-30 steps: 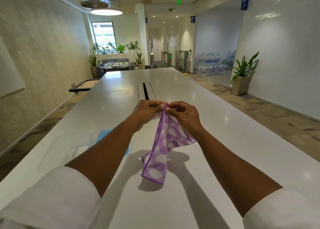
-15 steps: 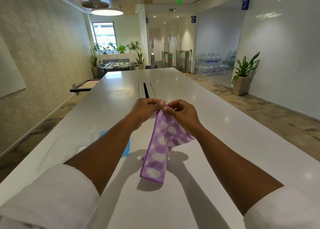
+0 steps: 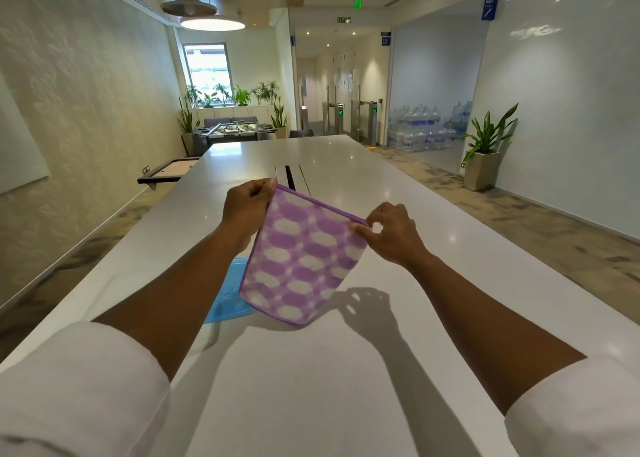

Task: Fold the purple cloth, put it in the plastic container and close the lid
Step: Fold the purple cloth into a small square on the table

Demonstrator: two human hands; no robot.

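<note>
From the head view we pinch the purple-and-white patterned cloth (image 3: 300,262) taut by its top corners, left hand (image 3: 246,210) and right hand (image 3: 393,232) each in a closed grip above the white bench (image 3: 311,387), folding unfinished, the blue plastic piece (image 3: 227,292) beneath awaiting it.

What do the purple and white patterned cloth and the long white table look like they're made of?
The purple and white patterned cloth looks like soft microfibre or terry: fuzzy matte surface, stitched purple edge, hanging limp between the left hand and right hand. The long white table looks like glossy laminate or solid surface, since it mirrors ceiling lights; which one is unclear.
</note>
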